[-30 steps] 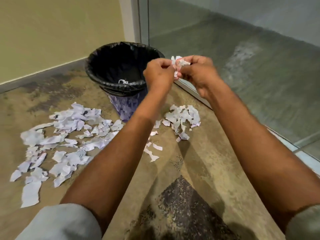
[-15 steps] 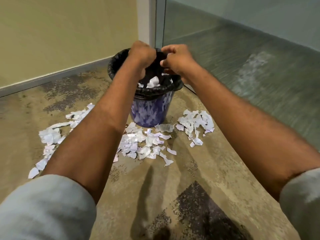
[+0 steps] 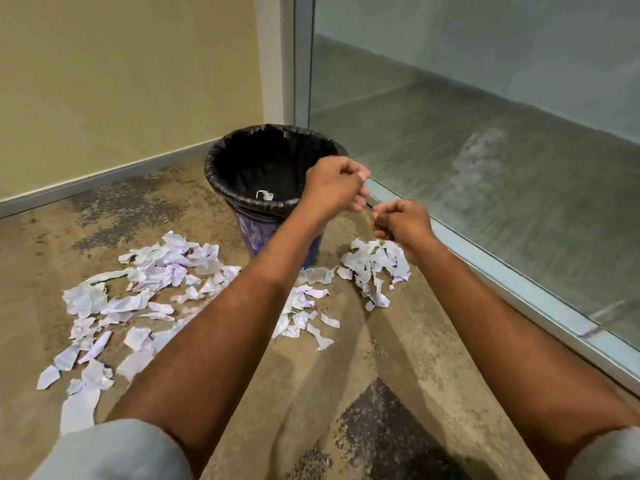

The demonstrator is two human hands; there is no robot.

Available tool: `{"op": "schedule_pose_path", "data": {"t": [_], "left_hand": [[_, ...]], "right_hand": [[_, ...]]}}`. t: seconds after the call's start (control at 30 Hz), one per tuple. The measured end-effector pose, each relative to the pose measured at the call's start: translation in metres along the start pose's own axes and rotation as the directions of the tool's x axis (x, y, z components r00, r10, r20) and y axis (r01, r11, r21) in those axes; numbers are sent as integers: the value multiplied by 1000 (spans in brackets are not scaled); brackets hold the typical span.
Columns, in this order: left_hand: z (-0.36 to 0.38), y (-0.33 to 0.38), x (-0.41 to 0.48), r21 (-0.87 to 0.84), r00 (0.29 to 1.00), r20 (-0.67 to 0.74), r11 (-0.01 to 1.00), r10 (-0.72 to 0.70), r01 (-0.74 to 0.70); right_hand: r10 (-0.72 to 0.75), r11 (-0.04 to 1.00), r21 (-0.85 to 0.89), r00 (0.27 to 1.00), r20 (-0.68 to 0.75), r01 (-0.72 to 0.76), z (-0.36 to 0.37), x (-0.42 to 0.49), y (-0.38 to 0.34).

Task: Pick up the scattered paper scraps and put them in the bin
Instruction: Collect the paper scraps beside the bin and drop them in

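A black-lined bin (image 3: 221, 157) with a bluish body stands in the corner; one white scrap (image 3: 265, 194) lies on the liner inside. Torn white paper scraps cover the floor in a wide patch (image 3: 156, 271) left of the bin. A smaller heap (image 3: 374, 261) lies to its right. My left hand (image 3: 332, 190) hovers over the bin's right rim with its fingers curled, and no paper shows in it. My right hand (image 3: 398, 223) hangs just right of the bin, above the smaller heap, also curled with nothing visible in it.
A yellow wall (image 3: 121, 81) with a grey skirting runs behind the bin. A glass partition (image 3: 485, 133) in a metal floor frame (image 3: 519, 271) closes off the right side. The mottled brown floor (image 3: 363, 393) stretches toward me between my arms.
Both hands held a bunch of scraps, carried it over the bin and dropped it in. They have now drawn back to the bin's right side, holding nothing visible.
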State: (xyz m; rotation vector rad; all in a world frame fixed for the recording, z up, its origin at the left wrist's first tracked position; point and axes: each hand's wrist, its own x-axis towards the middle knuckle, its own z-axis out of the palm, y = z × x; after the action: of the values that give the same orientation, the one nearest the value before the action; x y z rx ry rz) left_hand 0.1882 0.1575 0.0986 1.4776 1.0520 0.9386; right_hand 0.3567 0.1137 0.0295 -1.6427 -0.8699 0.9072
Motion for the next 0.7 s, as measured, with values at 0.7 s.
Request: {"op": "schedule_pose_path", "data": {"t": [0.7], "left_hand": [[123,-221,-56,774,937,205,632,-284,23]], "right_hand": [[75,682,-730,990,118,36,-52,57,179]]}}
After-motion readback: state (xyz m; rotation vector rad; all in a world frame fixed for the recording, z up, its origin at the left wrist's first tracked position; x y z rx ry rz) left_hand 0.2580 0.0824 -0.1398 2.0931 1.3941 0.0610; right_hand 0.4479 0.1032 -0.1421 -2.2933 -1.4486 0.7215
